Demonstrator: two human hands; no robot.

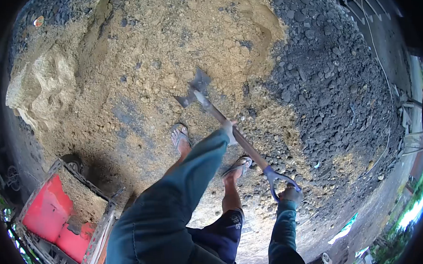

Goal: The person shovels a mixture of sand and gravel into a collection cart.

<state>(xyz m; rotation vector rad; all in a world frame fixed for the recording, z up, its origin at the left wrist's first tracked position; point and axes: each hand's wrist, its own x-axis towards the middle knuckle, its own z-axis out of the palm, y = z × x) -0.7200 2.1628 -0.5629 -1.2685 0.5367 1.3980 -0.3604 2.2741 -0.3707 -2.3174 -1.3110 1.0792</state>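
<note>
A shovel slants across the middle of the view, its worn metal blade (200,81) low over the tan sand (168,43). My left hand (229,127) is wrapped round the shaft (248,148) partway down, the arm stretched across in a green sleeve. At the upper end, my right hand (291,194) grips the purple D-shaped handle (270,174). Loose sand mixed with dark stones lies around the blade. Both of my feet, in flip-flops, stand on the sandy ground close to the shaft.
A red-sided cart (45,207) with some sand in it stands at the lower left. Dark gravel (333,73) is heaped along the right, a thin cable (386,82) running past its outer edge. A pale sand mound (46,83) rises at the left.
</note>
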